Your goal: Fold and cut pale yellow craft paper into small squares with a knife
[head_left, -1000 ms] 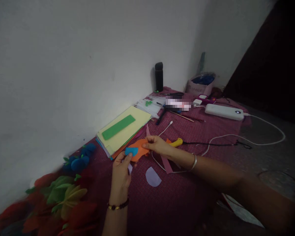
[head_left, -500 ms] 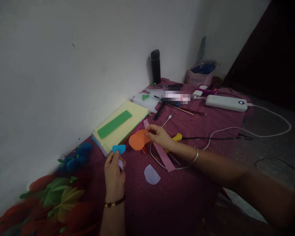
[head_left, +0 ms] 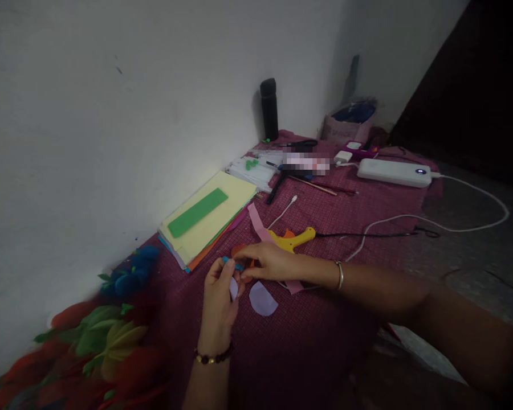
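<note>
My left hand [head_left: 219, 290] is closed on a small blue paper piece [head_left: 226, 260], with a lilac paper piece [head_left: 233, 288] also tucked in its fingers. From the right, my right hand [head_left: 271, 262] meets it, fingertips closed around the far end of the blue piece. Orange paper [head_left: 238, 249] shows behind and below my right fingers, mostly covered by them. Another lilac piece with a rounded edge [head_left: 263, 299] lies flat on the cloth just below my right hand. A pink strip [head_left: 259, 221] runs beneath that hand, beside a yellow glue gun [head_left: 297, 239].
A paper stack [head_left: 235, 196] bearing a green strip [head_left: 198, 212] lies along the wall. Coloured craft flowers [head_left: 106, 336] fill the lower left. Behind are a black bottle [head_left: 269, 111], clear-wrapped sticks [head_left: 252, 172] and a white power bank [head_left: 394, 172] with a trailing cable [head_left: 461, 229].
My right hand has moved down and left to the blue piece, and the orange paper it held is now mostly hidden. My left hand has moved right, bringing the blue and lilac pieces along.
</note>
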Tool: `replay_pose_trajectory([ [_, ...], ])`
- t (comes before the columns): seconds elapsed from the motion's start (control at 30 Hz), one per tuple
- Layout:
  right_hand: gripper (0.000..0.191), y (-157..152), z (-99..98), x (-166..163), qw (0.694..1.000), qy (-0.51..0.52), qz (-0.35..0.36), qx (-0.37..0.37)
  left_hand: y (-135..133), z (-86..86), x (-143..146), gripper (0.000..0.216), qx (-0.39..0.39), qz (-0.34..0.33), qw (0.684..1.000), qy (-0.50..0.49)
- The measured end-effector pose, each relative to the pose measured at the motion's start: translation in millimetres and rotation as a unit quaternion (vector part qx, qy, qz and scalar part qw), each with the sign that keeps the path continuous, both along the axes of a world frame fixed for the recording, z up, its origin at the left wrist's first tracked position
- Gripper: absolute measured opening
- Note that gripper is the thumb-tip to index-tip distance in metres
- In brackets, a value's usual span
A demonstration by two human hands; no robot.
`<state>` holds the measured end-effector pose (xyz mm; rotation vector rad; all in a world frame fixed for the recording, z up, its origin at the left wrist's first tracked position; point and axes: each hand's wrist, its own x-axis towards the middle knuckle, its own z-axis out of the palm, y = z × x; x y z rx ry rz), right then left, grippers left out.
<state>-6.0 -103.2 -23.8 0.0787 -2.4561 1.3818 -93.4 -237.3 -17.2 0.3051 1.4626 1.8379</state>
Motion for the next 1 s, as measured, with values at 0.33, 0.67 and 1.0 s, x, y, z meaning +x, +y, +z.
replay_pose_trajectory([
  [0.33,0.027,2.9,-0.8,3.0,0.989,0.016,0.034,-0.145,-5.5,3.6,2.0,0.036,0.02,-0.041,0.999,-0.009],
  [0.67,0.027,2.6,-7.0,-2.8,0.948,-0.013,0.067,-0.312,-7.1,4.7,3.6,0.038,0.016,-0.048,0.999,-0.018],
  [1.0,0.009,-2.4,-8.4,-0.9,0.984,0.027,-0.034,-0.171,-4.2,-3.7,0.5,0.03,0.017,-0.087,0.996,0.019],
])
